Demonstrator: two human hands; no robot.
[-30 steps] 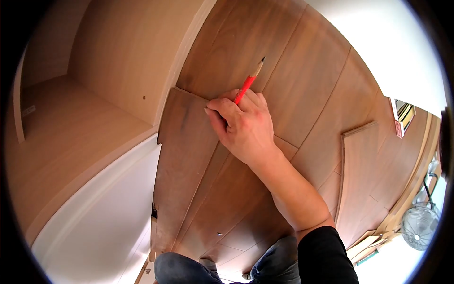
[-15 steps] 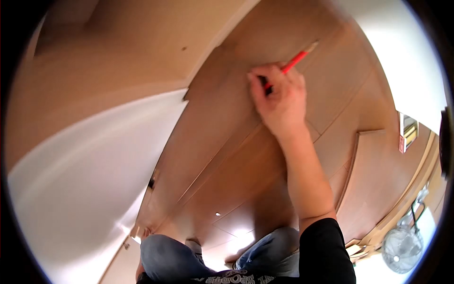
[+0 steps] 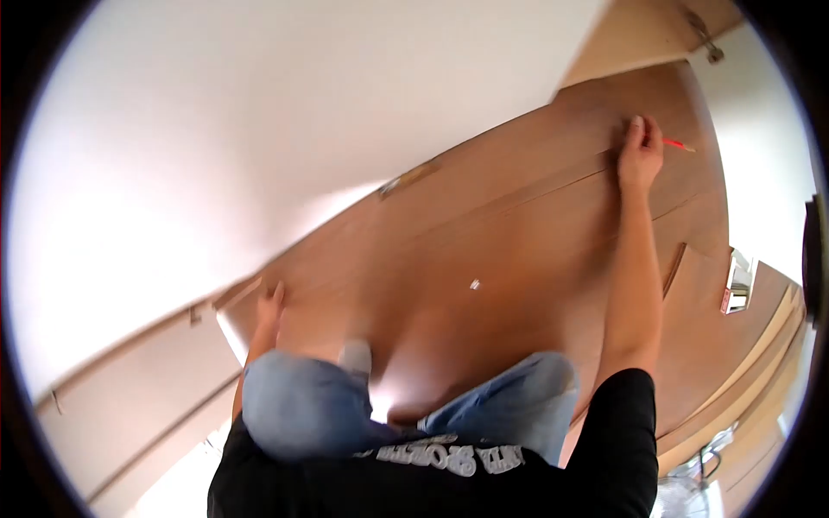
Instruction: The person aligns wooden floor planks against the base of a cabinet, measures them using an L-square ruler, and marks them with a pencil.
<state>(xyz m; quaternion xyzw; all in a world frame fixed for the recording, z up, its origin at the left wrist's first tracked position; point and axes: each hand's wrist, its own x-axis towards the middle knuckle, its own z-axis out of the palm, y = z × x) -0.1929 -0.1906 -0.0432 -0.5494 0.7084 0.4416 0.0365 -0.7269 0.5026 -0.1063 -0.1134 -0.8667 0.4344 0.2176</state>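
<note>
head view: the red pencil (image 3: 678, 146) sticks out of the right hand (image 3: 641, 148), whose fingers curl round it over the brown floorboards (image 3: 518, 233). the left hand (image 3: 272, 302) has stretched fingers; whether they grip, i cannot tell. a white panel (image 3: 259, 129) hems one side, bent knees (image 3: 306, 401) the other. the pencil's long axis runs nearly level, point rightward, dipping slightly.

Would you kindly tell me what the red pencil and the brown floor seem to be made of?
Pencil: probably wood with red paint, its sharpened end paler. Floor: apparently wood or laminate, satin-finished, judging by brown boards, seams and soft sheen.
</note>
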